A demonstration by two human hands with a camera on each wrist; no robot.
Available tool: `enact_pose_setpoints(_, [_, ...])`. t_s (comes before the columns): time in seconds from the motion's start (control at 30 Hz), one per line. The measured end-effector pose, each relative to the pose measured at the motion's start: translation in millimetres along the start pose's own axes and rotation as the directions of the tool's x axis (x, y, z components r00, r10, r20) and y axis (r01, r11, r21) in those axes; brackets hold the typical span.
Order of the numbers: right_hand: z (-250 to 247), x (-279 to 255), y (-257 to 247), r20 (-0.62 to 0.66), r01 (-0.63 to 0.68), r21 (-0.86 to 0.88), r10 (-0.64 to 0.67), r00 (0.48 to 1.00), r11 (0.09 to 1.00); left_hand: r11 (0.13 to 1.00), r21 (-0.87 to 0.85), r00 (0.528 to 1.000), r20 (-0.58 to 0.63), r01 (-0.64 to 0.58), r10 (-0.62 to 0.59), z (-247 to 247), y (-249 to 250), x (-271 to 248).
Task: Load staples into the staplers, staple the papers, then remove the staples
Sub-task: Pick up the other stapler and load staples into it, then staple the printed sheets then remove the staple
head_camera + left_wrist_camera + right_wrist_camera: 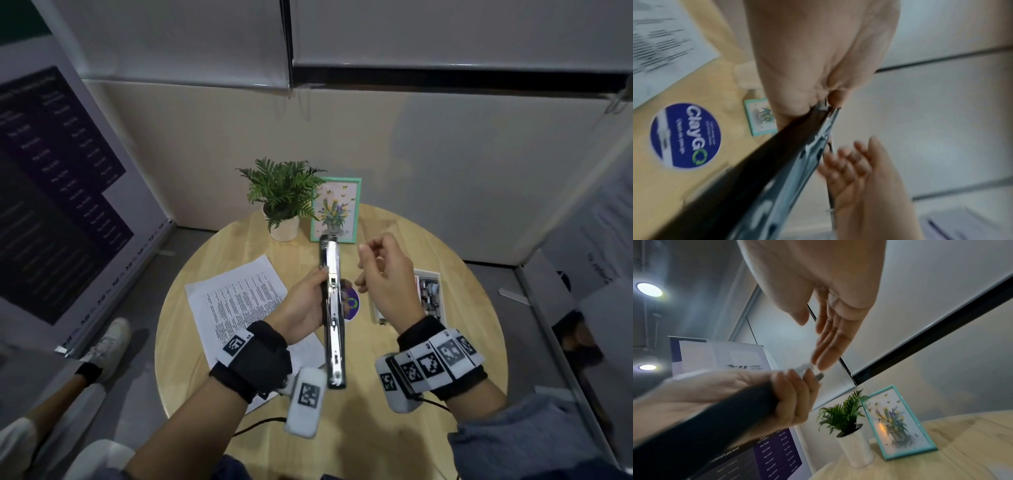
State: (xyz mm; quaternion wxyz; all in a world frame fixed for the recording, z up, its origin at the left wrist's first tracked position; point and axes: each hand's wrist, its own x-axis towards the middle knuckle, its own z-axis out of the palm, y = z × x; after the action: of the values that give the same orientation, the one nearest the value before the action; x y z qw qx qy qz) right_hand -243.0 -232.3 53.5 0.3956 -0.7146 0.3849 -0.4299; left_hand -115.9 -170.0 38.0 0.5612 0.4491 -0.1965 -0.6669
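A long stapler [332, 308], swung fully open with its silver staple rail facing up, is held above the round table. My left hand [308, 298] grips it around the middle; the right wrist view shows those fingers [793, 392] wrapped round the black body [715, 418]. My right hand [368, 265] hovers just right of the stapler's far half, fingers relaxed and holding nothing I can make out. In the left wrist view the rail [797, 162] runs past the right hand [855, 170]. Printed papers [236, 301] lie on the table under my left wrist.
An open box of staples [430, 291] sits at the right of the wooden table [411, 428]. A round blue sticker [352, 305] lies under the stapler. A potted plant [284, 198] and a teal picture frame [335, 209] stand at the far edge.
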Motion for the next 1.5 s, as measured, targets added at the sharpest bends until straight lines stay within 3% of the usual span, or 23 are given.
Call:
enact_pose_setpoints(0.07, [-1, -13, 7, 0.198, -0.092, -0.002, 0.091, 0.976, 0.996, 0.984, -0.176, 0.996, -0.089, -0.028, 0.012, -12, 3, 6])
enact_pose_setpoints(0.13, [1, -34, 13, 0.467, -0.163, -0.07, 0.177, 0.867, 0.984, 0.936, -0.338, 0.985, -0.169, -0.1, 0.044, -23, 6, 12])
enact_pose_setpoints(0.17, [3, -45, 16, 0.55, -0.155, -0.114, 0.192, 0.813, 0.981, 0.906, -0.398, 0.977, -0.205, -0.141, 0.062, -28, 7, 14])
enact_pose_setpoints(0.2, [7, -52, 19, 0.581, -0.143, -0.122, 0.188, 0.792, 0.982, 0.883, -0.432, 0.966, -0.245, -0.183, 0.08, -32, 8, 16])
enact_pose_setpoints(0.27, [12, -59, 22, 0.508, -0.165, -0.051, 0.168, 0.845, 0.985, 0.878, -0.409, 0.943, -0.309, -0.25, 0.125, -40, 6, 19])
enact_pose_setpoints(0.37, [13, -53, 22, 0.316, -0.223, 0.079, 0.188, 0.93, 0.972, 0.924, -0.186, 0.908, -0.327, -0.334, 0.263, -44, 0, 18])
enact_pose_setpoints(0.5, [10, -37, 23, 0.224, -0.278, 0.278, 0.219, 0.95, 0.919, 0.918, 0.154, 0.894, -0.217, -0.365, 0.392, -40, -8, 16])
enact_pose_setpoints(0.57, [10, -24, 25, 0.115, -0.297, 0.331, 0.274, 0.955, 0.896, 0.886, 0.282, 0.9, -0.13, -0.368, 0.415, -35, -10, 15])
enact_pose_setpoints(0.67, [17, -3, 32, 0.029, -0.361, 0.433, 0.387, 0.922, 0.826, 0.861, 0.374, 0.923, -0.029, -0.346, 0.384, -19, -14, 16])
enact_pose_setpoints(0.9, [18, 20, 31, 0.188, -0.55, 0.688, 0.616, 0.765, 0.473, 0.906, 0.375, 0.98, 0.066, -0.197, 0.185, -4, -28, 17])
enact_pose_setpoints(0.97, [22, 19, 41, 0.172, -0.593, 0.664, 0.678, 0.714, 0.456, 0.898, 0.417, 0.99, 0.079, -0.141, 0.119, -9, -31, 14])
enact_pose_setpoints(1.03, [27, 18, 50, 0.096, -0.63, 0.595, 0.734, 0.673, 0.499, 0.84, 0.534, 0.996, 0.062, -0.091, 0.068, -20, -33, 11])
enact_pose_setpoints(1.13, [31, 15, 52, 0.02, -0.644, 0.539, 0.757, 0.653, 0.542, 0.701, 0.713, 0.987, -0.101, -0.014, 0.123, -60, -38, 7])
enact_pose_setpoints(1.2, [34, 12, 52, -0.009, -0.656, 0.506, 0.764, 0.646, 0.56, 0.595, 0.798, 0.94, -0.268, 0.094, 0.211, -104, -44, 5])
enact_pose_setpoints(1.3, [45, 5, 62, -0.027, -0.69, 0.481, 0.796, 0.605, 0.541, 0.497, 0.802, 0.803, -0.516, 0.331, 0.299, -167, -50, 3])
enact_pose_setpoints(1.4, [56, -3, 79, 0.025, -0.778, 0.43, 0.855, 0.518, 0.459, 0.358, 0.72, 0.656, -0.692, 0.595, 0.302, -205, -50, 2])
enact_pose_setpoints(1.5, [59, -10, 91, 0.199, -0.881, 0.346, 0.893, 0.405, 0.322, 0.255, 0.641, 0.566, -0.764, 0.724, 0.31, -219, -51, -4])
